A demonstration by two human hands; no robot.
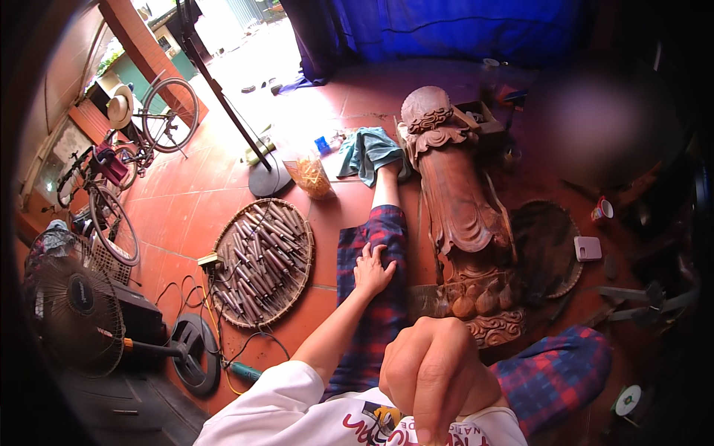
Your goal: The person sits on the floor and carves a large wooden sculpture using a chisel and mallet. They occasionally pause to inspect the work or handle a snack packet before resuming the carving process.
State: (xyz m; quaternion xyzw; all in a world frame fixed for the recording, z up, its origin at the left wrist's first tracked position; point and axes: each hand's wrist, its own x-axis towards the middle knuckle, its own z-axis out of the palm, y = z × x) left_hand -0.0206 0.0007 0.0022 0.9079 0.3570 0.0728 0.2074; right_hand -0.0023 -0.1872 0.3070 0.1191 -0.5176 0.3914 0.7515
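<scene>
My left hand (374, 270) rests with fingers spread on the leg of my plaid trousers (372, 320). Raised close to the camera, my right hand (433, 366) is closed, its fingers curled in front of my white shirt (275, 401); whatever they may hold is hidden. Just right of my outstretched leg lies a large carved wooden piece (462, 197), with a rounded knob at its far end and scrollwork at the near end. To the left, a round woven tray (309, 260) carries many slim chisel-like tools (260, 260). My foot is by a teal cloth (370, 152).
A clear tub of yellowish pieces (310, 177) stands beyond the tray, near a black pole base (269, 178). At left are a fan (80, 316), cables, a green power tool (244, 371) and bicycles (167, 115). A dark woven tray (547, 245) and white box (587, 249) lie right.
</scene>
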